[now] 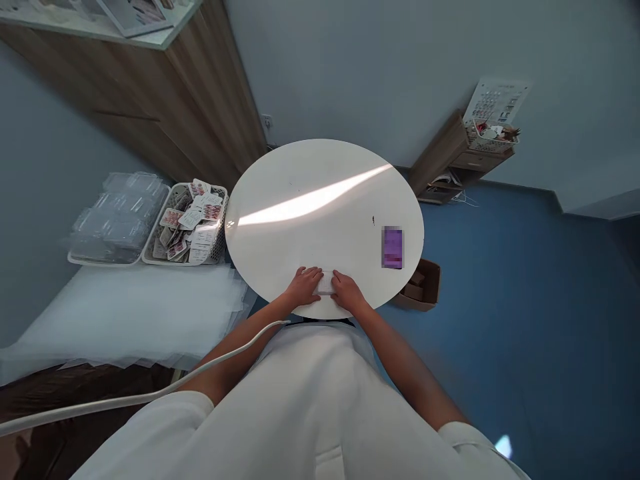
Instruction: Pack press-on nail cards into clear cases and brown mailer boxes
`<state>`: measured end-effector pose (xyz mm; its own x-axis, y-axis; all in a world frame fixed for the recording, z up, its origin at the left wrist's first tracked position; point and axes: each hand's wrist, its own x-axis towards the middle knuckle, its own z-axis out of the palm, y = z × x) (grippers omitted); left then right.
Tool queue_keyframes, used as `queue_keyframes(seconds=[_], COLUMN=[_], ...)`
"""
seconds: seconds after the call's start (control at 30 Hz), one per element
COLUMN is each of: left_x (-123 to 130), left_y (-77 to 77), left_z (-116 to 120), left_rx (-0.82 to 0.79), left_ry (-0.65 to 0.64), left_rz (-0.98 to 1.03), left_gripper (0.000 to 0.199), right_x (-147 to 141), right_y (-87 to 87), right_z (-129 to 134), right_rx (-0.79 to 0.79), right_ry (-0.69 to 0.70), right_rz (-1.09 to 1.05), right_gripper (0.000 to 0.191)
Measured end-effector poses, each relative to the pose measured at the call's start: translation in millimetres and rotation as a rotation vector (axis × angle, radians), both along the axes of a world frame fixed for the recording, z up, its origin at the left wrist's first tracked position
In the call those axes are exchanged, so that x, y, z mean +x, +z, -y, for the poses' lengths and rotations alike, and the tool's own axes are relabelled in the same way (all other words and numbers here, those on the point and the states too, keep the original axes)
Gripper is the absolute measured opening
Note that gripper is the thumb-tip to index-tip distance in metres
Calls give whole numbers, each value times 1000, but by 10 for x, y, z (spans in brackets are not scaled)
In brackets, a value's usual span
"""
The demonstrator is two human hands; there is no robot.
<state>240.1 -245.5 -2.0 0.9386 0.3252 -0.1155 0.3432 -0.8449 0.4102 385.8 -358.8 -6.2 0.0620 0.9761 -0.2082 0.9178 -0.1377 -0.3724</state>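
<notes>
A small white rectangular thing (325,283) lies at the near edge of a white round table (280,253); its exact kind is too small to make out. My left hand (305,287) grips its left side, fingers on the far corner and thumb near the front. On the opposite side, my right hand (346,291) holds the right edge between fingers and thumb. Parts of the thing are hidden under both hands. To the right of my right hand lies a purple, blurred-out rectangular object (393,247).
Left of the table stand a white basket of printed cards (193,227) and a tray of clear plastic boxes (120,213), behind a stack of translucent sheets (145,307). A cardboard box (431,287) sits on the floor at right. A white cable (200,369) crosses my left arm.
</notes>
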Motion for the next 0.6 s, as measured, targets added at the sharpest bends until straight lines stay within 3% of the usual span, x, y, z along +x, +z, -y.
queue_keyframes(seconds=[0.37, 0.6], left_x=[-73, -13], left_y=[32, -53], left_z=[83, 120], left_rx=[-33, 18], left_ry=[-6, 54], left_rz=[35, 66], left_gripper=[53, 52], right_x=[-98, -214], right_y=[42, -51], right_z=[140, 248], right_rx=[-23, 73], right_ry=[-21, -242], right_rz=[7, 64], right_gripper=[41, 30])
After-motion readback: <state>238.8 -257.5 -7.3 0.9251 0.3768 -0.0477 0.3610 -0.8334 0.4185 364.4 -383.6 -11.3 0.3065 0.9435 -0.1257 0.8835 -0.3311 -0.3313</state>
